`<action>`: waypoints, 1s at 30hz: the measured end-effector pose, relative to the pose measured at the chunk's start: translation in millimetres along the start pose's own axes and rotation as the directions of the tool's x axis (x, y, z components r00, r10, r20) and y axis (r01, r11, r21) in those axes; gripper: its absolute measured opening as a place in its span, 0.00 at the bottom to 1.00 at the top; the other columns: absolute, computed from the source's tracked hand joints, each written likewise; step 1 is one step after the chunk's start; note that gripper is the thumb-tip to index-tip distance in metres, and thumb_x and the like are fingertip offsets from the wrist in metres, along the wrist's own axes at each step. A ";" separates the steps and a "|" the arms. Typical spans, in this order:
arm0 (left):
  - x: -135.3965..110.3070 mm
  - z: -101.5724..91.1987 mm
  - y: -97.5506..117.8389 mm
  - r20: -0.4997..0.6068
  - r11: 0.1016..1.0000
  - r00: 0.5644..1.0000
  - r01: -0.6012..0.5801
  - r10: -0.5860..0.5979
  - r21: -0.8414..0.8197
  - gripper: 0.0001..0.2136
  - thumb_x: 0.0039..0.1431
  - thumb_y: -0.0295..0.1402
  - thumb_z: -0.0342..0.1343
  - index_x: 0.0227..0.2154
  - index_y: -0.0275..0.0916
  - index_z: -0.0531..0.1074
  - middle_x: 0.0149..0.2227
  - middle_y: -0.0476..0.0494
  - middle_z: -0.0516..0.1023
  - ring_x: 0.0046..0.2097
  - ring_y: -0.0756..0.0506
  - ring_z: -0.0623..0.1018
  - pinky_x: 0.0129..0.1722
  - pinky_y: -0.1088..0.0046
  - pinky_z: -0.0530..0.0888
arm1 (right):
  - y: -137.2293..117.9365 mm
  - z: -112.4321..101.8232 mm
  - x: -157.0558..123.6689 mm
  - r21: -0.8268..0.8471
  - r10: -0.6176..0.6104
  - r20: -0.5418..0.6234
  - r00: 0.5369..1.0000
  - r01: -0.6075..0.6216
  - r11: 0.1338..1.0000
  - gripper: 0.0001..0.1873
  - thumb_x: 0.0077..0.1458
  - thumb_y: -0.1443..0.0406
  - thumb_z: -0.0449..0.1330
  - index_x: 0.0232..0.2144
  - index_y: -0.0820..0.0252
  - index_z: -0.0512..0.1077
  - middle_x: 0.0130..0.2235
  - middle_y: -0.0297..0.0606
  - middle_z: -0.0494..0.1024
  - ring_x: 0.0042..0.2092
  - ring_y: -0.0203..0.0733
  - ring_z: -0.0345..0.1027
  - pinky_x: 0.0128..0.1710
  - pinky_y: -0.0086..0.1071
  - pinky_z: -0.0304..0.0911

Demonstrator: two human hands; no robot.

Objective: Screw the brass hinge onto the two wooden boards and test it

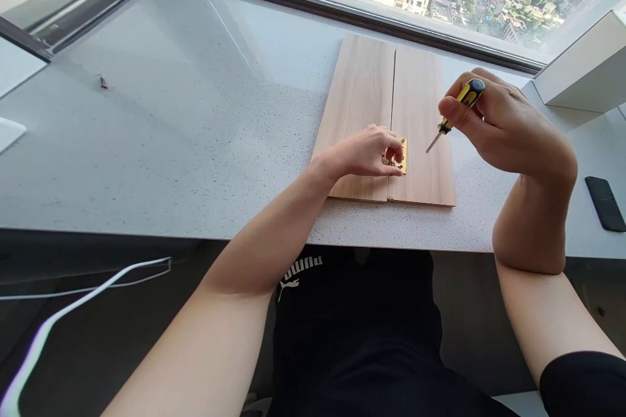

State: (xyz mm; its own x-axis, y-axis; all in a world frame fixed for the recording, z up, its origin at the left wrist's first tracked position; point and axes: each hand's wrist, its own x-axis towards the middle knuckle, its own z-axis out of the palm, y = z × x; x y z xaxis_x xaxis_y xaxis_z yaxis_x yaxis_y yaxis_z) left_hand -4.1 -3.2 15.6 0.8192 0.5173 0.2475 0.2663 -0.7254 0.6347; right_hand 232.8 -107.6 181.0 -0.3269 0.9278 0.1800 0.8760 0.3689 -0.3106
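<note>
A brass-coloured hinge (403, 156) lies across the seam between two light wooden boards, partly covered by my left hand (372, 151). The fingers and thumb of that hand are bent around the hinge and touch it. Small dark spots show on the hinge, too small to tell whether screws or holes. My right hand (503, 120) grips a yellow-and-black screwdriver (470, 92) by its handle, above the right board (425, 111). Its metal shaft points down and left, with the tip apart from the hinge. The left board (359, 91) lies under my left hand.
The boards rest on a speckled white counter (195, 130) beneath a window. A black phone (605, 203) lies at the far right, near a white box-like block (584, 68). On the left are a small dark object (103, 82) and a white cable (73, 306) below the counter edge.
</note>
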 end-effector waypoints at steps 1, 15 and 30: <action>0.0 0.2 -0.5 -0.006 1.000 1.000 -0.006 0.006 -0.011 0.09 0.60 0.40 0.78 0.31 0.46 0.84 0.34 0.47 0.85 0.40 0.41 0.83 0.57 0.53 0.78 | -2.4 -1.1 -1.7 -0.002 0.011 0.019 1.000 -0.011 1.000 0.21 0.84 0.47 0.56 0.42 0.51 0.77 0.44 0.38 0.82 0.50 0.52 0.79 0.53 0.46 0.71; 0.8 2.6 1.6 -0.005 0.999 1.000 0.004 -0.004 -0.045 0.04 0.63 0.37 0.72 0.32 0.48 0.88 0.32 0.48 0.85 0.38 0.42 0.83 0.60 0.52 0.79 | -20.1 1.1 -0.8 0.057 -0.034 0.206 0.978 0.022 0.998 0.08 0.76 0.56 0.67 0.48 0.51 0.80 0.50 0.43 0.88 0.48 0.54 0.81 0.51 0.45 0.71; 1.9 4.0 4.8 0.005 0.999 1.000 -0.009 0.010 -0.043 0.08 0.64 0.32 0.68 0.28 0.47 0.85 0.30 0.48 0.84 0.38 0.42 0.82 0.58 0.53 0.80 | -18.6 7.7 3.4 0.069 -0.031 0.224 0.974 0.016 0.998 0.03 0.73 0.61 0.66 0.45 0.51 0.77 0.48 0.41 0.88 0.47 0.53 0.83 0.51 0.44 0.72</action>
State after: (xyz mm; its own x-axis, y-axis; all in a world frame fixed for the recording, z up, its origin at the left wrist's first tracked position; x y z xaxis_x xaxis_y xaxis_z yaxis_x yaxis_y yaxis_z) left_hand 0.8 -7.5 16.2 0.8244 0.5079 0.2499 0.2365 -0.7101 0.6632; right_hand 212.7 -110.9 180.2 -0.4250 0.9049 -0.0238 0.8443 0.3868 -0.3709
